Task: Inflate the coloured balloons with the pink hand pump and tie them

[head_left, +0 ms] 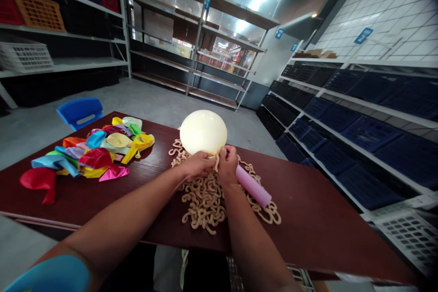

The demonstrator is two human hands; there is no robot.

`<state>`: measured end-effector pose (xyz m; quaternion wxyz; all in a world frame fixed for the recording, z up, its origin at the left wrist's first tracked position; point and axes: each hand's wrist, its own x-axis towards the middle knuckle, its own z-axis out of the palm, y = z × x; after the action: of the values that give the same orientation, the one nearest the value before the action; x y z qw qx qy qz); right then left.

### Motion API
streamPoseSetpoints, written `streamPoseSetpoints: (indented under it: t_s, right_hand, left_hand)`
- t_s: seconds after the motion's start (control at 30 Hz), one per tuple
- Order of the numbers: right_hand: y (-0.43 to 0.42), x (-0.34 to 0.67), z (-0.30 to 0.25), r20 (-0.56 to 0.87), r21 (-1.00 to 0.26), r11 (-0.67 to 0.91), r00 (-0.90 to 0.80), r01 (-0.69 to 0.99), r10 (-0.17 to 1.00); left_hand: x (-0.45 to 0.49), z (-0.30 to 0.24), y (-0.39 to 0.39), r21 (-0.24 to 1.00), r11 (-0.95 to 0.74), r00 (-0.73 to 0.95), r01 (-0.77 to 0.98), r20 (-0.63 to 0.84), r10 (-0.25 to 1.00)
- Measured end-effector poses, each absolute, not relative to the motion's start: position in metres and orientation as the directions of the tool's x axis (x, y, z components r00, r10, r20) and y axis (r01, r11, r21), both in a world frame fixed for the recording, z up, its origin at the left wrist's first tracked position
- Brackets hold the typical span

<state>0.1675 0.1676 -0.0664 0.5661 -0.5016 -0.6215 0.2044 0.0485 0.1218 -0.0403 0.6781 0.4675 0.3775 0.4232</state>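
An inflated pale cream balloon [203,131] stands just beyond both hands, its neck pointing down toward me. My left hand [197,165] is closed around the balloon's neck. Close beside it, my right hand [227,160] pinches a short beige cord [216,163] at that neck; its fingers partly cover the join. Under and around the hands lies a tangled heap of beige curly cords [204,197]. A pink-purple cylinder [253,185], probably a hand pump, rests on the cords to the right of my right wrist.
Several flat, colourful balloons [97,157] are piled on the left of the dark brown table [308,200]. A blue chair [80,112] stands past the table's far left edge. Shelves with dark blue crates [372,132] line the right; bare metal racks [191,54] stand behind.
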Motion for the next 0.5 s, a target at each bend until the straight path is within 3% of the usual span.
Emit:
streamPoseSetpoints:
  t_s: [0.13,0.27,0.33,0.5]
  right_hand:
    - [0.170,0.171,-0.065,0.505,-0.823,0.414,0.170,0.388,0.846]
    - [0.176,0.175,-0.066,0.466,-0.860,0.388,0.199,0.333,0.862]
    - [0.177,0.175,-0.067,0.475,-0.859,0.405,0.189,0.313,0.860]
    - [0.173,0.171,-0.065,0.504,-0.851,0.455,0.163,0.263,0.848]
  left_hand:
    - [0.055,-0.041,0.118,0.945,0.244,0.373,-0.216,-0.151,0.915]
    - [0.059,-0.038,0.111,0.994,0.081,0.379,-0.079,-0.045,0.924]
    - [0.058,-0.038,0.112,1.000,-0.001,0.301,-0.017,0.006,0.954]
    - [0.048,-0.050,0.127,0.989,0.004,0.042,0.149,-0.011,0.999]
